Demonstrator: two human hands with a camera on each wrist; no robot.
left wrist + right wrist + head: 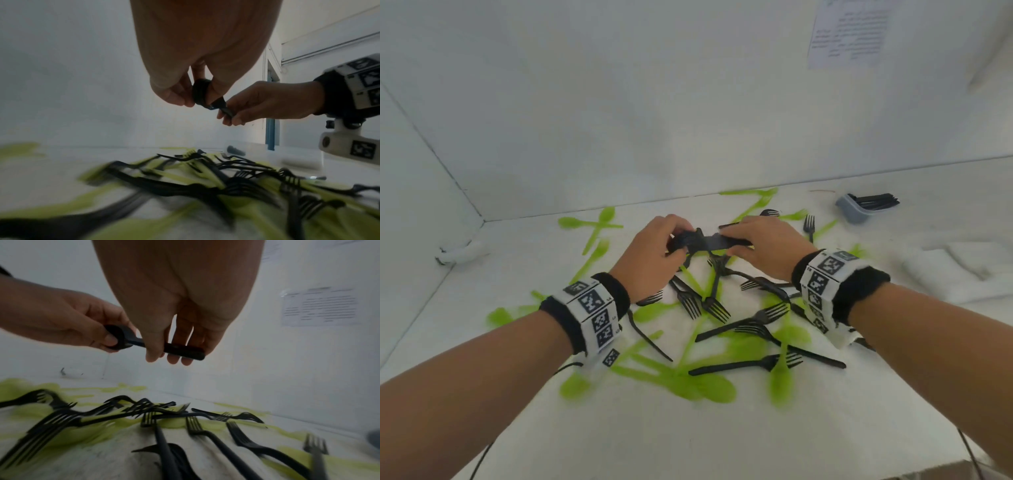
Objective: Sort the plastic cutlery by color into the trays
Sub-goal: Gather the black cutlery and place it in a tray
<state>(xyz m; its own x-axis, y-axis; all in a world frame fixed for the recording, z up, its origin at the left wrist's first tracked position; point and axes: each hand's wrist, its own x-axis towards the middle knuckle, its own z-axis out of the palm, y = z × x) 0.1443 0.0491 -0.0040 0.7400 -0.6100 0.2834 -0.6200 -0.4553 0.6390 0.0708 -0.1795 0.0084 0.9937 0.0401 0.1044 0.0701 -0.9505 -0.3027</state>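
Both hands hold one stacked bundle of black cutlery (705,240) above the table. My left hand (654,250) pinches its rounded head end (200,93), and my right hand (760,243) grips its handle end (185,351) between thumb and fingers. Below lies a mixed pile of black forks (739,322) and green spoons (702,383) on the white table (722,438). A grey tray (856,207) at the back right holds black cutlery (876,200).
White walls close the table at the back and left. A paper sheet (849,34) hangs on the back wall. A white cloth (962,270) lies at the right. A small white object (462,253) sits at the far left edge.
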